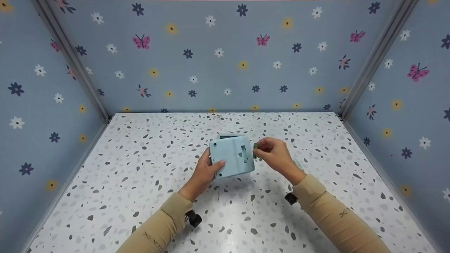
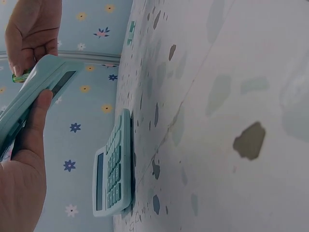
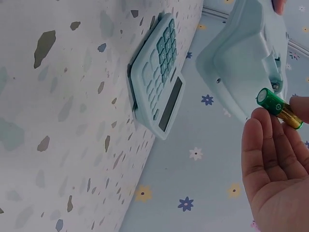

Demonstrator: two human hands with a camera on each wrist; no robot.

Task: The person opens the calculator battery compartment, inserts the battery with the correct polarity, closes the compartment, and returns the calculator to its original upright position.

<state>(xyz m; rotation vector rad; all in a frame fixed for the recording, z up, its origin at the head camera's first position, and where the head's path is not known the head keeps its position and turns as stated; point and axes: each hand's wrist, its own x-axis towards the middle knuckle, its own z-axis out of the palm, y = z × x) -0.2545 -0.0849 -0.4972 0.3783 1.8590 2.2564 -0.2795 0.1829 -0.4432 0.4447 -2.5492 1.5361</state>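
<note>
My left hand (image 1: 205,168) grips a light blue calculator (image 1: 230,154), its back facing up and its thumb lying across the back. An open battery slot (image 1: 243,154) shows near the right side of that back. Just to the right of it, my right hand (image 1: 276,154) pinches a green and gold battery (image 3: 280,107) between thumb and fingers, apart from the slot. In the right wrist view, a metal contact (image 3: 275,87) is visible inside the slot. The held calculator's keys are hidden.
A second light blue calculator (image 3: 157,77) lies keys up on the speckled table (image 1: 140,196), mostly hidden in the head view. A small teal piece (image 2: 131,33), perhaps a battery cover, lies on the table near my right wrist. Flowered walls (image 1: 225,56) enclose the back and sides.
</note>
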